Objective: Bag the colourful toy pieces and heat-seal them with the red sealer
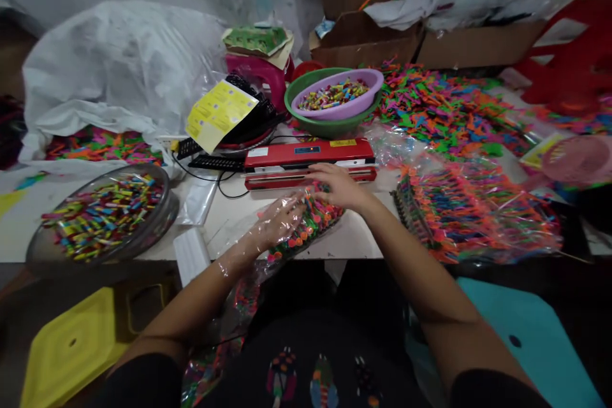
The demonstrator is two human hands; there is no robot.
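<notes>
A clear plastic bag of small colourful plastic pieces lies at the table's front edge, before my body. My left hand is on its left side, with clear film covering the hand and wrist; its fingers curl against the pieces. From the right, my right hand holds the bag's far side, thumb on the pieces and fingers stretched toward the sealer. Just behind both hands stands a red bag sealer with a small display. Film glare hides part of the left fingertips.
Left, a clear bowl holds small colourful tubes. Filled bags lie right, before a heap of loose pieces. Behind the sealer, a purple basin sits in a green one. Yellow and teal stools stand below.
</notes>
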